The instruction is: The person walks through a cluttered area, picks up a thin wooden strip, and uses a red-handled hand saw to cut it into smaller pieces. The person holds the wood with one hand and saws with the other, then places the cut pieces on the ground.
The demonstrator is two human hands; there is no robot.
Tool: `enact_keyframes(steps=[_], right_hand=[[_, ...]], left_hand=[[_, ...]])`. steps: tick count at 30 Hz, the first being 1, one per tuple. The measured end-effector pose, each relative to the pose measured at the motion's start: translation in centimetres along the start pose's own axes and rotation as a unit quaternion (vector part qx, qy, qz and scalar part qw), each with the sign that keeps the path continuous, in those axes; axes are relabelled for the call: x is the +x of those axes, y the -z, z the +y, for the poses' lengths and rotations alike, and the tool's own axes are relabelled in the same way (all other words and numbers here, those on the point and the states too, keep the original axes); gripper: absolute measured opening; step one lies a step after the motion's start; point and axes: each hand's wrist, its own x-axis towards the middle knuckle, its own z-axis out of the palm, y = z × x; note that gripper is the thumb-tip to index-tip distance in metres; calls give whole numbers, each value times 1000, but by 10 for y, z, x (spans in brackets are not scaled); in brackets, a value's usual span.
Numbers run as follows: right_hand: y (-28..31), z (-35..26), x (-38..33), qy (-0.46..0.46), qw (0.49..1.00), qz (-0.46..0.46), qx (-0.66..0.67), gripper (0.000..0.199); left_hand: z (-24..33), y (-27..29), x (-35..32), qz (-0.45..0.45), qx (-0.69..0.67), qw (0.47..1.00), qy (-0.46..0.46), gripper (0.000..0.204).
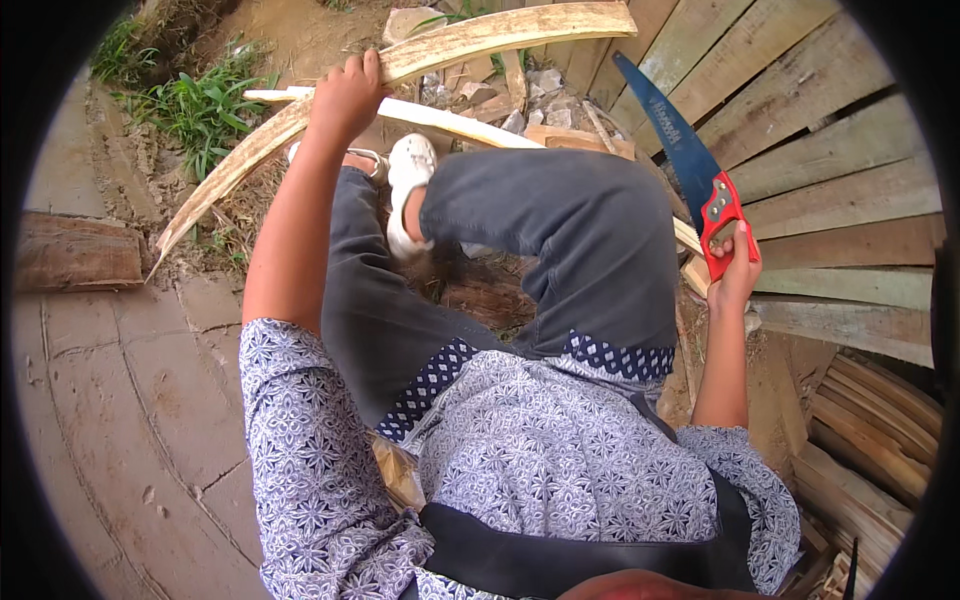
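My left hand (348, 98) is closed around a long, rough wooden slat (515, 30), which stretches from the ground at the left to the planks at the upper right. In my right hand (736, 276) is a handsaw (684, 140), gripped by its red handle. Its dark blue blade points up and away, in front of the plank wall and apart from the slat. Under the held slat, a paler wooden strip (450, 122) runs behind my raised knee, where part of it is hidden.
A wall of wooden planks (830, 150) stands on the right. Stacked timber (870, 430) lies at the lower right. Stones and wood scraps (530, 100) litter the ground ahead, near green weeds (200, 105). Paving (150, 400) covers the left side; a wood block (78, 252) rests there.
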Motion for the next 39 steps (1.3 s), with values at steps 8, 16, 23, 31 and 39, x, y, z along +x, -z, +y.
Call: enact_keyframes(steps=[8,16,23,31,39], right_hand=[[21,-69,-31,51,996,-13,73,25],[12,-114,-53,131,988,-70,28,22],[0,-89,-90,188,978,-82,29,24],[-10,-90,-103,201,969,-141,31,26],[-25,-75,-111,148,961,-215,93,26]], left_hand=[[19,31,-30,-15,23,1000,-4,76],[41,29,-28,-59,17,998,-8,74],[28,-14,-27,-119,138,983,-23,70],[-36,0,-13,-109,205,970,-74,73],[-46,62,-14,-157,239,953,-95,69]])
